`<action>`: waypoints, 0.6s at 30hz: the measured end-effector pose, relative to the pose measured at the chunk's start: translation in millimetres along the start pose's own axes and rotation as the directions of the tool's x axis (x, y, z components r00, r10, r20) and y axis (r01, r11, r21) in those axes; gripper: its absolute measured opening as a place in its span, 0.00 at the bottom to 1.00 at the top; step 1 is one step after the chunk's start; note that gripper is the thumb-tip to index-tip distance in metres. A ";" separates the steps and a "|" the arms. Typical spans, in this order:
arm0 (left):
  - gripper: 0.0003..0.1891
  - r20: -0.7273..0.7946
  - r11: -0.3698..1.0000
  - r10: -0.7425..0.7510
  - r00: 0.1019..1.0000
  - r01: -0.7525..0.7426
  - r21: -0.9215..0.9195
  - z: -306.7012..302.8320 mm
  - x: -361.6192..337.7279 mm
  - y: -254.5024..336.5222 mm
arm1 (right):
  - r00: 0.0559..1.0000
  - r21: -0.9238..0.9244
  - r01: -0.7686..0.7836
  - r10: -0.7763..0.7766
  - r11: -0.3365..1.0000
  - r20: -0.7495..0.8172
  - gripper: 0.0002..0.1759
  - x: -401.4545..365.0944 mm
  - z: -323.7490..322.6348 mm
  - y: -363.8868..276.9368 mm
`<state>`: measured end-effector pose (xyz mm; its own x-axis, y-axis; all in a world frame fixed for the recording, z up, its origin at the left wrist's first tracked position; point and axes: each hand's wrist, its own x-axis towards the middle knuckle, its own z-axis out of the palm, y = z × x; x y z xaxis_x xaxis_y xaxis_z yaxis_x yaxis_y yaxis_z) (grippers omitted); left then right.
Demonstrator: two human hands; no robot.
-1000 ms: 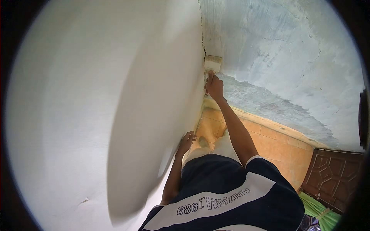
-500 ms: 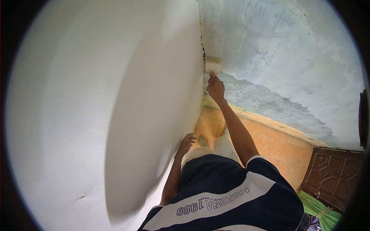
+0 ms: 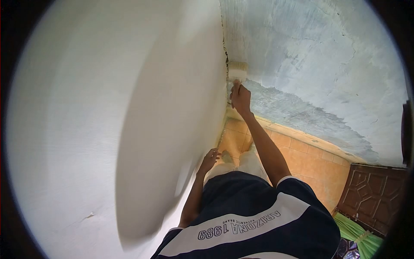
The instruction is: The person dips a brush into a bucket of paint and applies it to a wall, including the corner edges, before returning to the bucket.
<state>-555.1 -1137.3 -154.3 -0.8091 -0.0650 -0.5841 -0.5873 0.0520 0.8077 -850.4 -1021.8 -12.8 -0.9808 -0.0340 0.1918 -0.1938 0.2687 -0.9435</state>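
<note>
My right hand (image 3: 241, 97) is closed round the handle of a wide, pale paintbrush (image 3: 237, 70). The bristles rest against the patchy grey-white wall (image 3: 293, 60), right beside the corner where it meets the smooth white wall (image 3: 168, 108). Below the brush, a rough darker grey band (image 3: 297, 108) of the wall runs down to the right. Low beside the white wall hangs my left hand (image 3: 209, 160), fingers loosely bent and apart, with nothing in it.
Orange floor tiles (image 3: 302, 162) lie below, with a yellowish strip (image 3: 276, 126) along the foot of the wall. A carved brown wooden door (image 3: 371, 196) and a green curtain (image 3: 358, 233) are at lower right. Dark cracks mark the wall corner.
The brush and my right hand have shifted only slightly, about in place at the corner. My left hand stays low by the white wall.
</note>
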 end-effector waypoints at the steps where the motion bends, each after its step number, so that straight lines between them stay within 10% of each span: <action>1: 0.24 0.001 1.000 0.000 1.000 0.000 0.002 -1.0 1.1 0.3 | 0.991 -0.028 -0.097 0.099 0.995 0.086 0.35 3.8 -3.7 -5.7; 6: 0.24 -0.006 0.999 0.027 1.000 -0.027 -0.031 -5.9 5.6 -0.7 | 0.946 -0.094 -0.231 0.246 0.968 0.211 0.36 -8.7 -3.1 22.7; 14: 0.23 -0.015 1.000 -0.005 1.000 0.005 -0.003 -4.8 -1.7 -6.5 | 0.993 -0.148 0.117 -0.118 0.982 0.006 0.35 9.2 4.5 -0.1; 18: 0.23 0.004 0.999 0.025 1.000 -0.024 -0.025 -5.2 0.8 -15.7 | 0.986 -0.301 0.060 -0.010 0.952 0.164 0.35 18.0 2.4 2.2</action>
<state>-546.4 -1143.4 -167.0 -0.8234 -0.0598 -0.5644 -0.5666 0.0287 0.8235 -868.6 -1024.1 -12.0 -0.9687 -0.1945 0.1545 -0.2375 0.5432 -0.8053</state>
